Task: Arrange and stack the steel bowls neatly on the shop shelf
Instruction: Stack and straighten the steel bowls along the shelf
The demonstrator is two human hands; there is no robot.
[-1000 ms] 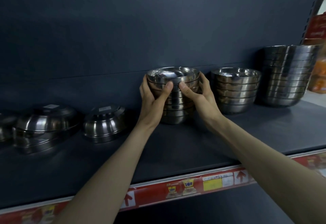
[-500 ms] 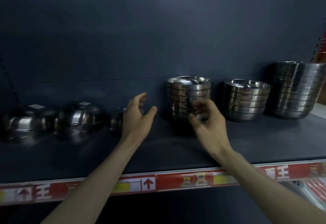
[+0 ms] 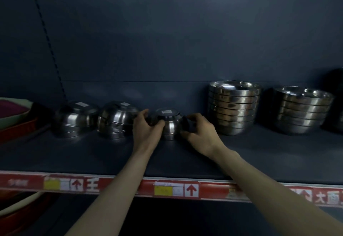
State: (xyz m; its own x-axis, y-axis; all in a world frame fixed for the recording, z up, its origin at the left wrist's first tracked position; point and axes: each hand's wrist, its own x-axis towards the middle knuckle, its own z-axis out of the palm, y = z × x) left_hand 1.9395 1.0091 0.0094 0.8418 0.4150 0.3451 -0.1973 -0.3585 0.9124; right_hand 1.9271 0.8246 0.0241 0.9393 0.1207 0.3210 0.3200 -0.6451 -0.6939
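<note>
Centre: an upside-down small steel bowl (image 3: pixel 168 122) with a white label on its base, standing on the dark shelf (image 3: pixel 92 154). I cannot tell whether other bowls nest beneath it. I see it held between both hands. The left hand (image 3: pixel 146 130) curls round its left flank with the thumb across the front. The right hand (image 3: pixel 199 133) cups its right flank, fingers bent against the metal. Just beside it on the left stand two larger inverted bowl stacks (image 3: pixel 117 120) (image 3: pixel 76 120). To the right, apart from the hands, are two upright stacks, the nearer upright stack (image 3: pixel 233 107) taller than the farther upright stack (image 3: pixel 300 113). A red price strip (image 3: pixel 176 189) lines the shelf's front edge.
</note>
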